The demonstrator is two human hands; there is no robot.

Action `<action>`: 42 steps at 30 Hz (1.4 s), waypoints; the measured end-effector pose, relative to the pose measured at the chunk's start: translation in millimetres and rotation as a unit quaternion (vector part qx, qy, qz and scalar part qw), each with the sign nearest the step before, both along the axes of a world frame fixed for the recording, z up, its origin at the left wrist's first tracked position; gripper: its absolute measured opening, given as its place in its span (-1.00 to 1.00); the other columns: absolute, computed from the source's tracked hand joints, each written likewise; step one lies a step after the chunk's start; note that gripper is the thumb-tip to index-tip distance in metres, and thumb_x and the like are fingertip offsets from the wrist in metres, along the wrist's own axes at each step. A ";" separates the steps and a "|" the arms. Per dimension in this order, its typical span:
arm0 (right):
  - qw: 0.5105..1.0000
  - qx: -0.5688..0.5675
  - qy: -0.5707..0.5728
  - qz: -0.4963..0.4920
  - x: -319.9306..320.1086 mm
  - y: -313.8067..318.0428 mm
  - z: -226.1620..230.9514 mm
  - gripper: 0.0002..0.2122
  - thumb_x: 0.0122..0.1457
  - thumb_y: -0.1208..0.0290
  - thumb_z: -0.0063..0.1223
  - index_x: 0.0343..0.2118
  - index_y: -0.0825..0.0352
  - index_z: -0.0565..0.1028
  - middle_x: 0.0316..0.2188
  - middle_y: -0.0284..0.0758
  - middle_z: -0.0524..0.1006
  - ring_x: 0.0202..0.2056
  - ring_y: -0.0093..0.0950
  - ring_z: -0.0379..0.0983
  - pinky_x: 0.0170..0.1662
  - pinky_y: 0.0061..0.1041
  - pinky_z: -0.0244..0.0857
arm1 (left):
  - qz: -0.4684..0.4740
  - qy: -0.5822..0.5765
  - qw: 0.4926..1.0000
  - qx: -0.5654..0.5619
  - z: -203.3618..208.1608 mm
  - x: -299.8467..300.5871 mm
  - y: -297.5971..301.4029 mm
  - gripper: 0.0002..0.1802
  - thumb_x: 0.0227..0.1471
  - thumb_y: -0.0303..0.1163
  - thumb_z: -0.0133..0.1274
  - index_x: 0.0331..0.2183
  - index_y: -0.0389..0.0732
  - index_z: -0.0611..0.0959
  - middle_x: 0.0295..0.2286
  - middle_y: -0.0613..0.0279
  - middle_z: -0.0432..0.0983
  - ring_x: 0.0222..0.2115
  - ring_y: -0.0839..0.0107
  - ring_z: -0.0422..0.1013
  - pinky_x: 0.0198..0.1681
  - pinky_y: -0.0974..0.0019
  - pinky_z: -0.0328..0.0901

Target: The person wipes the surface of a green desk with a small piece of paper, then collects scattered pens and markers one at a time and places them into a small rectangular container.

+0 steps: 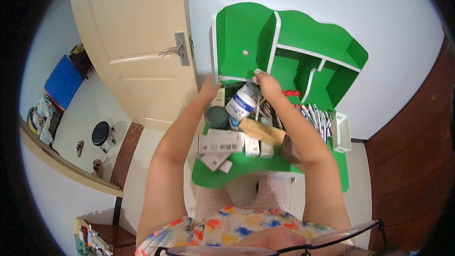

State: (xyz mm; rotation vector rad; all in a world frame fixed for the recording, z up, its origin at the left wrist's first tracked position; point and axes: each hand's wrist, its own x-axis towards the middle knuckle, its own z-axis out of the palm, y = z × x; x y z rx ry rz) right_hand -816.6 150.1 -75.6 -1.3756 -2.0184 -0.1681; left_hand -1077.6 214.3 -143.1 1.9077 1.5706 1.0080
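Observation:
My right hand (269,86) pinches a small crumpled white wipe (257,72) at the lower shelf edge of a green desk hutch (246,38). At the hutch's lower left corner is my left hand (209,89), thumb apart from the fingers and nothing seen in it. Between my arms, on the green desktop (246,168), lie a tilted white and blue tub (241,105), a dark green round container (217,117), a tan box (262,132) and white cartons (221,142). My right forearm hides part of the pile.
Many pens (315,119) lie at the desk's right, beside a white plastic basket (341,132). A red item (291,93) rests under the shelf. To the left stands a cream door (137,47) with a metal handle. A black stool (101,133) is beyond the doorway.

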 end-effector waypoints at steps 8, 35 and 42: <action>0.969 -0.165 -0.144 -0.116 -19.8 129.3 -46.3 -0.74 0.10 0.48 -0.21 -0.21 0.33 0.50 -0.09 -0.04 0.41 -0.05 -0.16 0.37 -0.01 -0.27 0.29 | 0.013 -0.073 0.996 0.050 -28.8 2.5 80.9 -0.24 0.09 -0.12 -0.07 0.17 -0.29 0.03 -0.02 -0.36 0.22 0.00 -0.14 0.23 0.06 0.04 0.14; 0.982 -0.159 -0.055 -0.084 -53.5 260.2 -65.2 -0.78 0.07 0.30 0.02 -0.34 0.34 0.57 -0.31 -0.09 0.54 -0.26 -0.15 0.48 -0.16 -0.24 0.34 | 0.057 0.074 0.996 0.008 -13.6 18.4 71.4 -0.56 0.15 -0.15 -0.15 -0.16 -0.37 0.31 -0.38 -0.28 0.48 -0.34 -0.18 0.42 -0.28 -0.08 0.31; 0.984 -0.150 0.008 0.097 -66.2 282.7 -59.7 -0.81 -0.01 0.48 0.03 -0.31 0.30 0.58 -0.32 -0.10 0.56 -0.30 -0.14 0.50 -0.20 -0.29 0.37 | 0.035 0.074 0.997 -0.001 -2.9 22.6 64.5 -0.56 0.15 -0.14 -0.19 -0.16 -0.36 0.33 -0.36 -0.28 0.48 -0.33 -0.19 0.42 -0.25 -0.08 0.30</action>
